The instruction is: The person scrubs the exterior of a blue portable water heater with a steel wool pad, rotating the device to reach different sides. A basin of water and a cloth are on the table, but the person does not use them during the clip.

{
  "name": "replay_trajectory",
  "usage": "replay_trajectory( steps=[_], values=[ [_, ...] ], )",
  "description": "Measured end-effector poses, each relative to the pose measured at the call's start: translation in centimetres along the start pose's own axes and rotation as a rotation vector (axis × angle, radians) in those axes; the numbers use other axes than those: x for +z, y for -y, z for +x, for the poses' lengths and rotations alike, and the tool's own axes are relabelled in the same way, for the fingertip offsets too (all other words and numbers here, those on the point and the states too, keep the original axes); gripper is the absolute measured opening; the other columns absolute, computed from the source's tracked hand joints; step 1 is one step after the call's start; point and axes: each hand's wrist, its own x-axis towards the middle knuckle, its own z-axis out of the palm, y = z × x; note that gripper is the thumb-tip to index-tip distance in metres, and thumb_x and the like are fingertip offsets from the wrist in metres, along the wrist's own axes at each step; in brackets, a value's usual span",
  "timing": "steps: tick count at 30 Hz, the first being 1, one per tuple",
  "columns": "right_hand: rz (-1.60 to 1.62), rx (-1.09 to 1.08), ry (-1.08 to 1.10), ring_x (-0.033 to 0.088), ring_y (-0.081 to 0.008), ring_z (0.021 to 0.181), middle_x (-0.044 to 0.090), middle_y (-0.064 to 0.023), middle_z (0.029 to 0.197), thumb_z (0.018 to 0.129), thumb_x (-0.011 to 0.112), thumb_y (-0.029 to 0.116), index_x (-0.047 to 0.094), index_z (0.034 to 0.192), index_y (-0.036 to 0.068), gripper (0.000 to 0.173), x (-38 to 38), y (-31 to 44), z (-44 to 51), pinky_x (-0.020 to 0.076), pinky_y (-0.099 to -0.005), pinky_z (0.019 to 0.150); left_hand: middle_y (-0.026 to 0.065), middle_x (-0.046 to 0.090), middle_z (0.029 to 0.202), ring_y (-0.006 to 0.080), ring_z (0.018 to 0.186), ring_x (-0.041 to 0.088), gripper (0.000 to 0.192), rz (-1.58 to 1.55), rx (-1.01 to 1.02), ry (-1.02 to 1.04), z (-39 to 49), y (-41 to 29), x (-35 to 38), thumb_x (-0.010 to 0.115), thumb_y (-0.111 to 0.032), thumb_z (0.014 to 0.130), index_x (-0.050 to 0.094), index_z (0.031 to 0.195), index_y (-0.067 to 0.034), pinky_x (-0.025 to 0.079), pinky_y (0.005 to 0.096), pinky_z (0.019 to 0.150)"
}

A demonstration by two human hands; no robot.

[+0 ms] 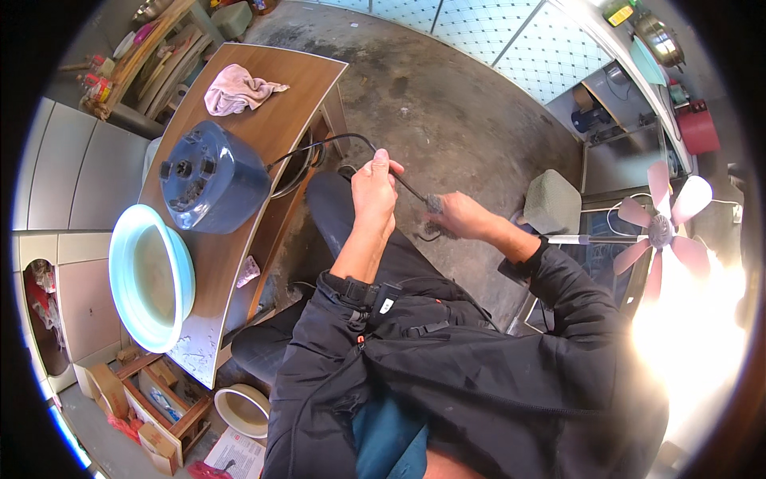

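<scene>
A dark blue appliance base (pixel 218 179) with black fittings on its face rests tipped over on the wooden table. From it a black power cord (pixel 353 136) runs across to my hands. My left hand (pixel 377 188) grips the cord, thumb on top. A grey scouring pad or cloth (pixel 435 204) is pinched around the cord in my right hand (pixel 461 217); the fingers are slightly blurred. Below this hand a short dark curved end shows, too blurred to name. A crumpled pink cloth (pixel 236 93) lies at the table's far end.
A light blue basin (pixel 187 281) of cloudy water stands at the table's near left edge (pixel 209 353). On the floor are a cream bucket (pixel 263 413) and a wooden rack (pixel 146 413) with boxes. A fan (pixel 660 230) and a patterned stool (pixel 553 203) stand at the right.
</scene>
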Motion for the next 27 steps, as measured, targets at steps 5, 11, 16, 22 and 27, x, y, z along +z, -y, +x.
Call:
replay_trajectory(
  steps=[5, 11, 16, 22, 27],
  values=[
    [-0.242, -0.199, -0.029, 0.071, -0.045, 0.084, 0.071, -0.0223, 0.083, 0.101, 0.073, 0.032, 0.072, 0.103, 0.004, 0.028, 5.2, -7.5, -3.1, 0.0548, -0.0537, 0.075, -0.0066, 0.045, 0.066, 0.0041, 0.051, 0.035, 0.047, -0.066, 0.115, -0.053, -0.3, -1.2, -0.8, 0.06, -0.039, 0.115, 0.067, 0.083, -0.006, 0.026, 0.0241, 0.046],
    [0.07, 0.066, -0.088, 0.074, -0.0396, 0.082, 0.075, -0.0176, 0.085, 0.101, 0.072, 0.033, 0.07, 0.099, 0.004, 0.028, 6.1, -9.9, -5.4, 0.0554, -0.0507, 0.075, -0.0068, 0.046, 0.068, 0.0034, 0.055, 0.039, 0.046, -0.07, 0.088, 0.077, 0.0, -2.6, -1.4, 0.057, -0.039, 0.117, 0.068, 0.088, -0.005, 0.031, 0.0239, 0.05],
    [-0.044, 0.005, -0.253, 0.073, -0.0456, 0.091, 0.075, -0.0217, 0.092, 0.104, 0.068, 0.033, 0.068, 0.103, 0.003, 0.03, 3.3, -5.3, -4.9, 0.0552, -0.0531, 0.08, 0.0096, 0.067, 0.12, 0.0087, 0.065, 0.054, 0.055, 0.15, 0.095, 0.302, -2.6, -1.4, 0.2, 0.061, -0.037, 0.115, 0.052, 0.152, 0.003, 0.048, 0.0259, 0.06],
    [-0.017, -0.147, -0.337, 0.071, -0.0419, 0.078, 0.072, -0.0163, 0.079, 0.1, 0.073, 0.03, 0.065, 0.091, 0.006, 0.027, 2.6, -0.2, -4.6, 0.0542, -0.0519, 0.07, 0.007, 0.069, 0.083, 0.0093, 0.062, 0.054, 0.04, 0.101, -0.092, 0.379, -4.4, 1.8, 2.1, 0.055, -0.039, 0.117, 0.066, 0.105, -0.002, 0.043, 0.0279, 0.056],
    [-0.179, -0.232, -0.369, 0.069, -0.037, 0.074, 0.068, -0.0135, 0.071, 0.097, 0.075, 0.026, 0.07, 0.093, 0.005, 0.021, 4.2, -3.2, -5.2, 0.0547, -0.05, 0.075, 0.0025, 0.055, 0.065, 0.0084, 0.052, 0.043, 0.039, 0.033, 0.062, 0.277, -4.7, 0.3, 1.4, 0.053, -0.035, 0.117, 0.056, 0.086, -0.012, 0.029, 0.0259, 0.047]
  ],
)
